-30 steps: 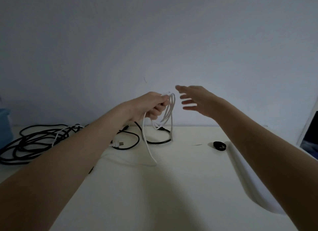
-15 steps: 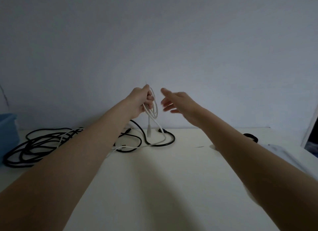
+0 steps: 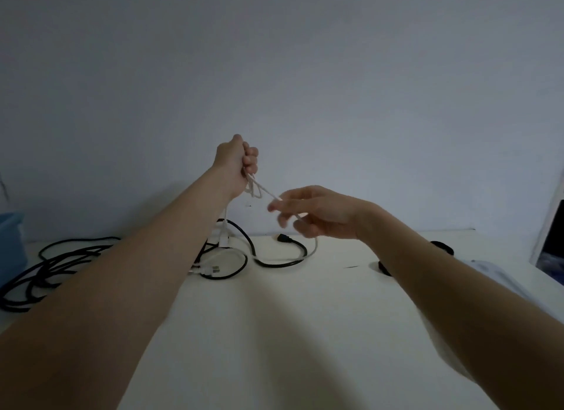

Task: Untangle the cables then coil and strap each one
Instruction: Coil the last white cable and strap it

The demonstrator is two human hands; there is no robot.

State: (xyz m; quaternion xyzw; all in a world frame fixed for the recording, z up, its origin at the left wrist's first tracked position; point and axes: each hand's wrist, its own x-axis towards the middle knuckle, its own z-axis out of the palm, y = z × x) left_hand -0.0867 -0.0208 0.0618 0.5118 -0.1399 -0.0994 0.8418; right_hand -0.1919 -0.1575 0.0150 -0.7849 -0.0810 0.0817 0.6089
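Your left hand (image 3: 236,160) is up in the air, squeezing a small bunch of white cable (image 3: 255,189) in a tight fist. Your right hand (image 3: 317,215) curls loosely around the same cable, lower down. The black cables (image 3: 55,266) lie on the table (image 3: 274,333).

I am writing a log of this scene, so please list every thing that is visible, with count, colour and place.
white cable: one, white, held up between both hands, rest trailing onto the table
black cables: number unclear, black, piled at table's left and looping mid-table
strap: two dark rings, table's right
bin: one, blue, far left
table: one, pale
left hand: grips the white coil
right hand: holds the white strand
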